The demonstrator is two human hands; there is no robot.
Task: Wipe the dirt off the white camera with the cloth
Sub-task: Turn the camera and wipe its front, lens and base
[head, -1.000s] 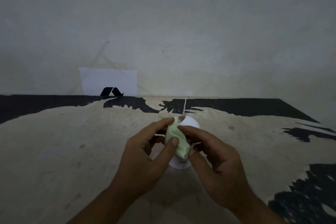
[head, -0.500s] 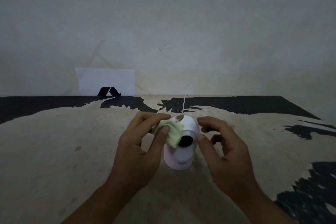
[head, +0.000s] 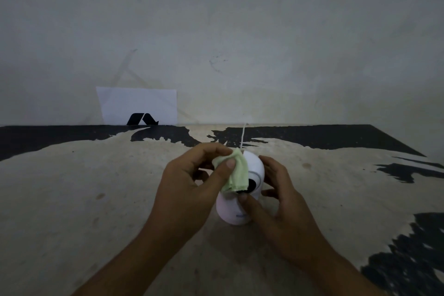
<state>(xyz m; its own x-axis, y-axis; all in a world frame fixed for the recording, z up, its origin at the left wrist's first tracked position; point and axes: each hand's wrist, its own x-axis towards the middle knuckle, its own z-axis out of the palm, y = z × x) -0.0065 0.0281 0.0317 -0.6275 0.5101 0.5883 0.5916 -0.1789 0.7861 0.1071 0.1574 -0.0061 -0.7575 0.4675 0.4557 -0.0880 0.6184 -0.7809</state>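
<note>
The white camera (head: 254, 168) stands upright on the worn table (head: 96, 199), a rounded head on a squat base, its dark lens facing me. A pale green cloth (head: 236, 173) is pressed against the left of the head and hangs over part of the lens. My left hand (head: 192, 190) pinches the cloth between thumb and fingers. My right hand (head: 276, 202) cups the camera's right side, with the thumb tip on the front just below the lens. A thin white cable (head: 243, 136) runs back from the camera to the wall.
A white sheet with a black logo (head: 138, 107) leans on the grey wall at the back left. The table top is tan with black patches along the back and at the right.
My left hand has swept the cloth rightward and down over the head, partly covering the lens. My right hand has closed in on the camera's right side, thumb now under the lens.
</note>
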